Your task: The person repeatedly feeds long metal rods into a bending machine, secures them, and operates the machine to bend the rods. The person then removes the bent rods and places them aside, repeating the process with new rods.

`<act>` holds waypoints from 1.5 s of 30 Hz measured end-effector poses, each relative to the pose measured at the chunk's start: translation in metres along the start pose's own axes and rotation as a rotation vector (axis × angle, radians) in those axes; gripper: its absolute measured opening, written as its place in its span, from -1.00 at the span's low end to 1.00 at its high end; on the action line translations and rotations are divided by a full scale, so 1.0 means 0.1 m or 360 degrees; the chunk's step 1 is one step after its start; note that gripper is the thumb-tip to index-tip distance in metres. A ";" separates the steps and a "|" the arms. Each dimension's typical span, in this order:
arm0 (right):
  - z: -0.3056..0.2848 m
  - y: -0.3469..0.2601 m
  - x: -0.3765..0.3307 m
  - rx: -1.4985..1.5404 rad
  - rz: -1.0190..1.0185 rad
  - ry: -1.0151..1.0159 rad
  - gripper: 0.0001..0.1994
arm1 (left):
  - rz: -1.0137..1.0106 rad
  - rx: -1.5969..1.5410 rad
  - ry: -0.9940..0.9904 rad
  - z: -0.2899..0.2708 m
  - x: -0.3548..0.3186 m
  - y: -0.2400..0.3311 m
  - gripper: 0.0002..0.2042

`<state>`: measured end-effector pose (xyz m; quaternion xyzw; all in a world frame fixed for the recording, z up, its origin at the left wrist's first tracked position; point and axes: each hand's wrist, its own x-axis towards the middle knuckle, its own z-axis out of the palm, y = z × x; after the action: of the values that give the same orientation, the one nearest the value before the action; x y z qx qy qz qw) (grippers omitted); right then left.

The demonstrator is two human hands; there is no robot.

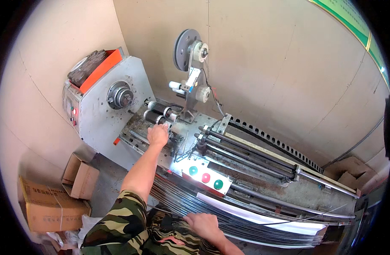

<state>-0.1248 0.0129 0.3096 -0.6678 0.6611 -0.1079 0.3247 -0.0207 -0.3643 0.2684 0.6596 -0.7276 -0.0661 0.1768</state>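
"Is the left hand (158, 135) gripping?"
"Can't tell; it's reaching beside the black, white-ended cylindrical roller (152, 116)."
"And the right hand (204, 224)?"
"Resting half-curled at a thin, dark rod (284, 222), hiding its grip."

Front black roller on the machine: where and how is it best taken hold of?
Probably best around the dark middle of the front roller, from above and the person's side: its round body is exposed there, while the rear roller lies close behind. The left hand is near its right end.
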 end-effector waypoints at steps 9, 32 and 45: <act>-0.09 -0.36 0.93 -0.0083 0.0071 -0.0137 -0.65 | 0.0232 -0.0257 -0.0203 -0.12 -0.13 0.04 -0.63; 0.00 -1.43 2.30 -0.0074 0.0474 0.0107 -0.64 | -0.0146 -0.2387 -0.1944 0.18 2.16 0.45 -0.78; 0.11 -1.48 2.46 0.0124 0.0511 0.0159 -0.67 | -0.0084 -0.2163 -0.1943 -0.21 3.07 0.88 -0.81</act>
<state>0.0276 -0.2305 0.3165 -0.5342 0.7700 -0.1131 0.3301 -0.1169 -0.6527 0.3690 0.2805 -0.4839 -0.8216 0.1099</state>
